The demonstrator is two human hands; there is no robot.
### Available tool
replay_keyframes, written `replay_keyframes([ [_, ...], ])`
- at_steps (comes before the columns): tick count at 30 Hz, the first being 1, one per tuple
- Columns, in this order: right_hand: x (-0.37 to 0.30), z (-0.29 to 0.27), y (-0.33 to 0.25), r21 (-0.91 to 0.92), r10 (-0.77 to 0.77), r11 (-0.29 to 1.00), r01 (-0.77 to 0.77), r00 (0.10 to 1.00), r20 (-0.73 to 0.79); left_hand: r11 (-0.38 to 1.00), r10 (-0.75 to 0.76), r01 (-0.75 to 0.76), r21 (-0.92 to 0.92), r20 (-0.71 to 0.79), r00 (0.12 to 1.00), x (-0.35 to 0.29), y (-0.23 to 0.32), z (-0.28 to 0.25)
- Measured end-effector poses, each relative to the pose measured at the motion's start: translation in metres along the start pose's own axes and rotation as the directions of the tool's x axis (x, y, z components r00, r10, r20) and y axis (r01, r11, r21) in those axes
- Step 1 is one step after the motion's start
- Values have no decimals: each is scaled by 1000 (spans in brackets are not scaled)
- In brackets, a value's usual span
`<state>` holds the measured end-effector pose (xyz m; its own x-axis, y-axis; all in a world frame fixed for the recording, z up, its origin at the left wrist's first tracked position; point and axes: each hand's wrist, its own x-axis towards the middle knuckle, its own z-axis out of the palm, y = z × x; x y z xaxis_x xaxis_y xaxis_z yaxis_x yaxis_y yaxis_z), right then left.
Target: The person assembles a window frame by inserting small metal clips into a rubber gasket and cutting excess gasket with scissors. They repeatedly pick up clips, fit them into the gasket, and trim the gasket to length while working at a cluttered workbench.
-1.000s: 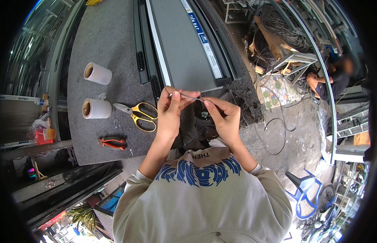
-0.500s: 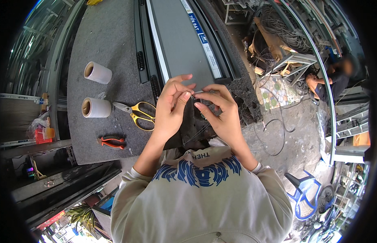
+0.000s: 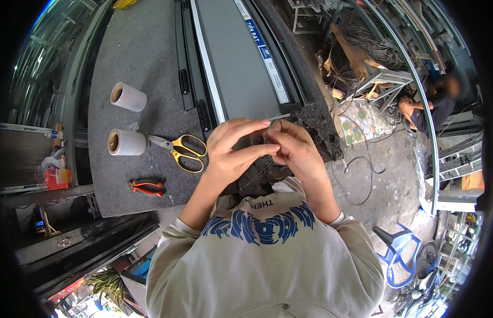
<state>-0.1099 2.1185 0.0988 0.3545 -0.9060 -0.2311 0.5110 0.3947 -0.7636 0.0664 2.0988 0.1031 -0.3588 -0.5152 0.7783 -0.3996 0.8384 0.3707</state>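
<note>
My right hand [image 3: 298, 150] is closed in a pinch above the near end of the long grey panel [image 3: 236, 63]. A thin strand shows faintly by its fingertips; its kind is too fine to make out. My left hand [image 3: 230, 151] reaches across from the other side, index finger and thumb stretched out and apart, their tips at the right hand's fingers. Nothing shows between them. Left of that hand lie scissors [image 3: 184, 153] with yellow handles, pliers [image 3: 147, 187] with red-orange grips, and two rolls of clear film, the farther roll [image 3: 132, 97] and the nearer roll [image 3: 130, 143].
Dark frame profiles [image 3: 189, 58] run along the panel on the grey-carpeted table [image 3: 111, 175]. Coiled cable [image 3: 371, 42] and a metal stand [image 3: 387, 79] are at the right. A person [image 3: 437, 106] sits farther right; a blue chair [image 3: 399, 254] stands on the floor.
My hands have come together and slightly right. The left thumb and index, pinched before, are now stretched apart; the right fingers, spread before, have closed into a pinch.
</note>
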Motion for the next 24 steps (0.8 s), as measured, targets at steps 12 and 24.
replay_keyframes([
  [12,4,3,17,-279,-223,932,230,973,57,-80,-657,604,-793,498,567,-21,-5,-5],
  [24,7,-9,14,-449,-118,878,165,984,131,593,-625,621,-513,193,756,-23,-8,6],
])
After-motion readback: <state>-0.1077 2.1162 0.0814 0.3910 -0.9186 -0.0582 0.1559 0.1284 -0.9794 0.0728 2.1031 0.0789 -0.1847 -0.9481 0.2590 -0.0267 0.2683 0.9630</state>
